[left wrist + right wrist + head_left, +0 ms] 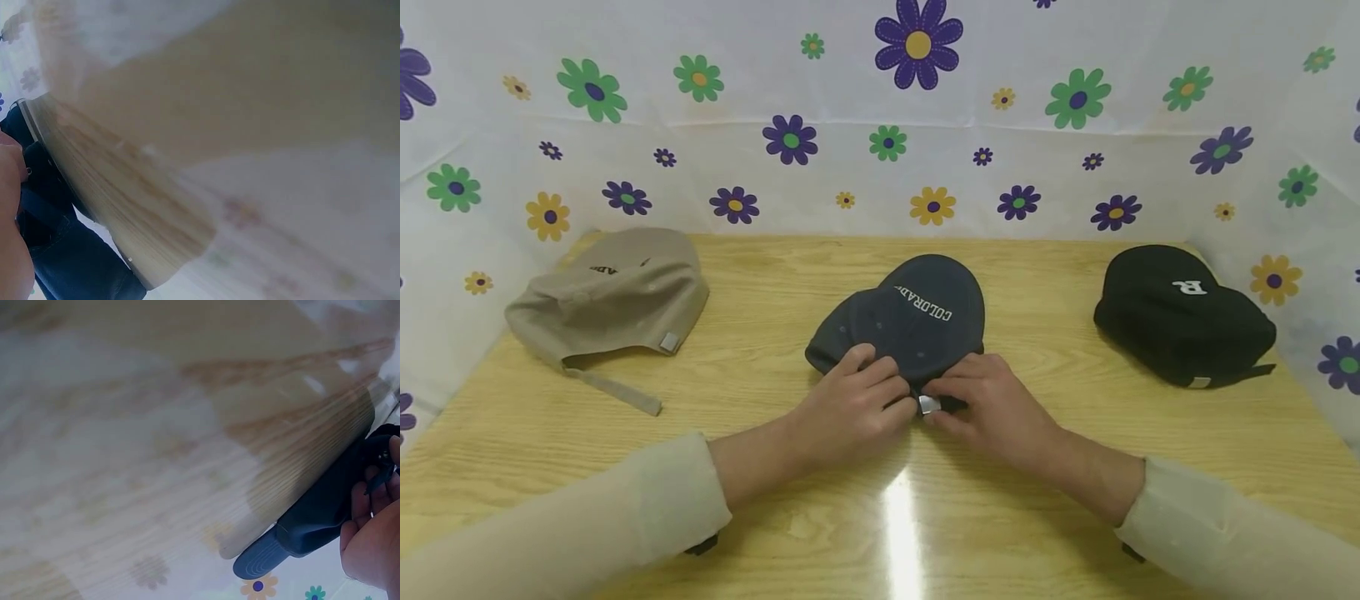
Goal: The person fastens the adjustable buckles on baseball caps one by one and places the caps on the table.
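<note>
A navy baseball cap lettered "COLORAD…" lies mid-table, its back opening toward me. At its back edge my left hand, fingers curled, grips the strap beside a silver buckle. From the other side my right hand holds the buckle between thumb and forefinger. Much of the strap is hidden behind the fingers. In the right wrist view a dark strap end shows by the fingers, and the cap's brim points away. The left wrist view catches the cap beside part of the left hand.
To the left on the wooden table lies a beige cap, its strap hanging undone. A black cap with a white "R" sits to the right, its strap end sticking out. Behind hangs a flower-patterned cloth.
</note>
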{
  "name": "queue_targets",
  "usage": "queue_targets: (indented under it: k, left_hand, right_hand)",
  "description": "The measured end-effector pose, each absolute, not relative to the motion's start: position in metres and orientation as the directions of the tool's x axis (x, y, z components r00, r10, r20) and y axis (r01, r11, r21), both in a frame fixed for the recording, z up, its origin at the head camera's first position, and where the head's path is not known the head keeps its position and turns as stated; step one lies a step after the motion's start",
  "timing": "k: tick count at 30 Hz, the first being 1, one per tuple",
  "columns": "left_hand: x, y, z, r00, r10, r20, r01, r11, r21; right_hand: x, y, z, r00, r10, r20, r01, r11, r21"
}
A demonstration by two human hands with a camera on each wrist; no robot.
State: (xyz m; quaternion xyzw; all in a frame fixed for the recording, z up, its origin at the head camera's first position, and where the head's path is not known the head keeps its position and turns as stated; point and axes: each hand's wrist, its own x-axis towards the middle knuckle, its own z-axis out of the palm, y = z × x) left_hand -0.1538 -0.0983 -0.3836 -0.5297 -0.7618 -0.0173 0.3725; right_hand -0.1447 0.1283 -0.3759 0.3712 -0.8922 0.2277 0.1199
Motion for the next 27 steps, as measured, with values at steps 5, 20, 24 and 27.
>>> queue_targets:
  k: [5,20,24,27]
  left_hand:
    - [-0.1537,-0.0982,-0.3837,-0.158,0.795,0.586,0.818,0.437,-0.373]
    - [-0.1541,-0.0967,-0.3837,-0.141,0.792,0.595,0.821,0.429,-0.377]
    - [-0.154,-0.0964,-0.3843,-0.132,0.789,0.6,0.819,0.428,-0.383]
    - [-0.1537,-0.0965,-0.3842,-0.123,0.788,0.604,0.818,0.425,-0.387]
  right_hand:
    - [-0.1442,0.1276,-0.3757,-0.693,-0.61,0.384,-0.719,0.619,-0.316]
    - [-0.1447,0.1261,-0.3759,-0.69,-0.602,0.402,-0.721,0.62,-0.309]
    - [-0.1445,0.1259,-0.3762,-0.691,-0.602,0.4,-0.721,0.617,-0.317]
    - [-0.1442,0.1256,-0.3758,-0.688,-0.605,0.401,-0.724,0.611,-0.321]
